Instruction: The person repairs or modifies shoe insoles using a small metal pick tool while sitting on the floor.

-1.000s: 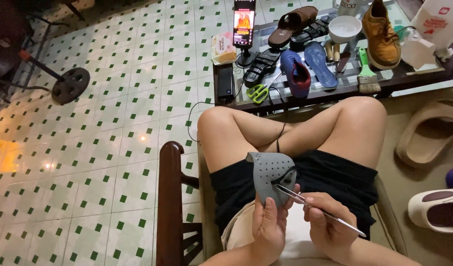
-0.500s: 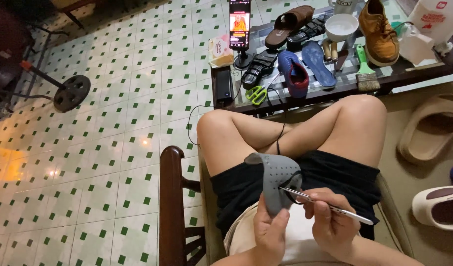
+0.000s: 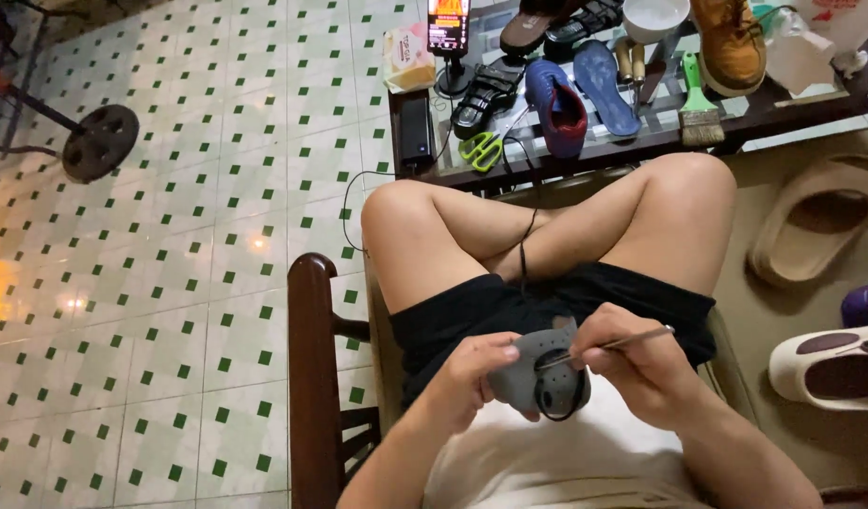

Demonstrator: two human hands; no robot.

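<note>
Head camera looks straight down on a seated person's crossed bare legs, and both hands are busy over the lap. Left hand (image 3: pixel 467 372) is wrapped around a grey perforated clog (image 3: pixel 539 372), fingers curled over its near edge, thumb on top, so the shoe sits tilted against the white shirt just below the black shorts. Right hand (image 3: pixel 632 363) pinches a thin metal tool (image 3: pixel 611 345) between thumb and fingers, held like a pen; its tip lies on the clog's upper surface, pointing left toward the other hand. So the clog sits between the two hands, gripped from the left, touched by the tool from the right. A dark wooden chair arm (image 3: pixel 311 377) runs down beside the left forearm. Beyond the knees, a low glass table (image 3: pixel 735 118) carries shoes, green scissors (image 3: pixel 484 149) and a brush (image 3: pixel 700 113).
</note>
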